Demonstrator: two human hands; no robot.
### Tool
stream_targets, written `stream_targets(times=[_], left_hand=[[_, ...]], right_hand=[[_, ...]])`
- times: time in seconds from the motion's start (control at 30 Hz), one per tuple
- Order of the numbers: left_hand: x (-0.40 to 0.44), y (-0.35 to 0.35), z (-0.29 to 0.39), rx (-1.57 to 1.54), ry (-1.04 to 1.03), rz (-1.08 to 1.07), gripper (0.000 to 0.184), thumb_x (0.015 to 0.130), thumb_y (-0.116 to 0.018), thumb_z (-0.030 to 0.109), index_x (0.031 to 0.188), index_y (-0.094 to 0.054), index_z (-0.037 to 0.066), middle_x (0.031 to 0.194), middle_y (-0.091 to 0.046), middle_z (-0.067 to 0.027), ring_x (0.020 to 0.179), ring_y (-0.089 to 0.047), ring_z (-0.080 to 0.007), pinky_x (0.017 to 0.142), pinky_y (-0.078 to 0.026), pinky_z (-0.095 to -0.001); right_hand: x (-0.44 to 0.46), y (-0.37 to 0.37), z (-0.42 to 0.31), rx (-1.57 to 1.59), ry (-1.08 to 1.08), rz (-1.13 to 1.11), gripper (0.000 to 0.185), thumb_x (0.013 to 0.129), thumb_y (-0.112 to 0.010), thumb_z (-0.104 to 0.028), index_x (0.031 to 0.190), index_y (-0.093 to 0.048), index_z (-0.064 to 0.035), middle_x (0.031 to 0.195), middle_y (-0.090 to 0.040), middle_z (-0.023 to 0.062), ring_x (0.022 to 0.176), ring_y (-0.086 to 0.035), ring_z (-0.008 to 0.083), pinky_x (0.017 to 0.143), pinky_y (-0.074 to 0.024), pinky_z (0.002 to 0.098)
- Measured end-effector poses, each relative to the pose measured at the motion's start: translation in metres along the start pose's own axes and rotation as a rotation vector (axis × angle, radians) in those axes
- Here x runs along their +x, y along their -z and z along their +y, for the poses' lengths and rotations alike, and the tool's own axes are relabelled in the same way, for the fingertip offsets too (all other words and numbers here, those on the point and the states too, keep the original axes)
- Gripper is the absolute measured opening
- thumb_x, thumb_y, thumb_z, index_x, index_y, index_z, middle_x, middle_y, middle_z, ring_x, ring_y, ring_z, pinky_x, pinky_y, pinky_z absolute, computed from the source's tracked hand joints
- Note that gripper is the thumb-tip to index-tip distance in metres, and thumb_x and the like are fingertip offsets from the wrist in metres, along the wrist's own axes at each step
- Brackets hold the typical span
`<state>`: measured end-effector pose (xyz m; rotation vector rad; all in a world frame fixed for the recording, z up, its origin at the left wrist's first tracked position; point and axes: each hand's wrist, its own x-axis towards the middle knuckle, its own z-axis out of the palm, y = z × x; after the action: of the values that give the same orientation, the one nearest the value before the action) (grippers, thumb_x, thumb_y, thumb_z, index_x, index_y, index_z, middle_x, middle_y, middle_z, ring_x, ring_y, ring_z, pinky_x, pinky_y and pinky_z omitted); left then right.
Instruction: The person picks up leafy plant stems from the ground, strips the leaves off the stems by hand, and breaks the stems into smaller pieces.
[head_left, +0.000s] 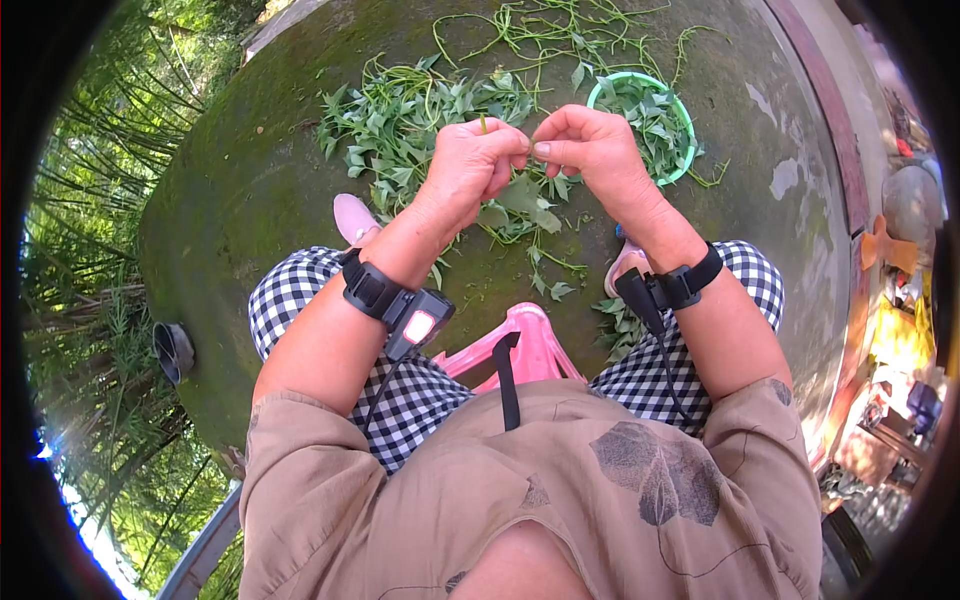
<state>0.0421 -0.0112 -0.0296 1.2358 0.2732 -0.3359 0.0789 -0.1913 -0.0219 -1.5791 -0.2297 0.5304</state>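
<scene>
My left hand (474, 166) is closed around a green leafy stem (484, 123), whose end pokes out above the fingers. Broad leaves (524, 202) show just below the hand; whether they belong to that stem is unclear. Thumb and forefinger of my right hand (596, 152) are pinched together, touching or nearly touching the left fingertips. What lies in that pinch is too small to make out. Beyond my hands a heap of leafy vines (400, 125) spreads over the ground. A green-rimmed basket (690, 125) holding picked leaves stands behind my right hand.
Bare trailing stems (540, 30) lie at the far side of the mossy concrete ground (250, 150). Between my knees is a pink plastic stool (525, 330). A dark pot (173, 352) sits at the left near bamboo-like plants. Assorted household items (900, 330) line the right.
</scene>
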Motion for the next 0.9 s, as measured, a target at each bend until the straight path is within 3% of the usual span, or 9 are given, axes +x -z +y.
stream_targets(times=[0.53,0.63,0.9], left_hand=[[-0.004,-0.004,0.002,0.086,0.008,0.078,0.009,0.079,-0.063,0.01,0.077,-0.062,0.002,0.06,-0.056,-0.0005,0.038,-0.037,-0.0034,0.036,-0.024,-0.0213],[-0.004,-0.003,0.001,0.09,0.01,0.082,0.009,0.079,-0.063,0.009,0.077,-0.062,0.001,0.057,-0.054,-0.0004,0.037,-0.036,-0.0038,0.036,-0.023,-0.0217],[-0.005,-0.001,-0.005,0.136,0.035,0.119,0.009,0.077,-0.061,0.008,0.075,-0.06,0.0,0.055,-0.053,-0.0008,0.035,-0.033,-0.0046,0.036,-0.023,-0.0226]], right_hand=[[-0.003,-0.003,0.003,0.141,-0.022,-0.059,0.008,0.09,-0.06,-0.009,0.096,-0.06,-0.0047,0.081,-0.064,0.0018,0.071,-0.062,0.0107,0.062,-0.0456,0.0222],[0.001,0.0,0.002,0.222,0.002,0.012,0.007,0.089,-0.06,-0.009,0.095,-0.061,-0.0056,0.078,-0.064,0.0007,0.066,-0.061,0.0084,0.057,-0.0442,0.0207],[0.009,0.034,-0.002,0.224,0.012,0.266,0.006,0.091,-0.059,-0.01,0.095,-0.06,-0.0054,0.078,-0.065,0.0027,0.065,-0.063,0.0111,0.057,-0.0455,0.0211]])
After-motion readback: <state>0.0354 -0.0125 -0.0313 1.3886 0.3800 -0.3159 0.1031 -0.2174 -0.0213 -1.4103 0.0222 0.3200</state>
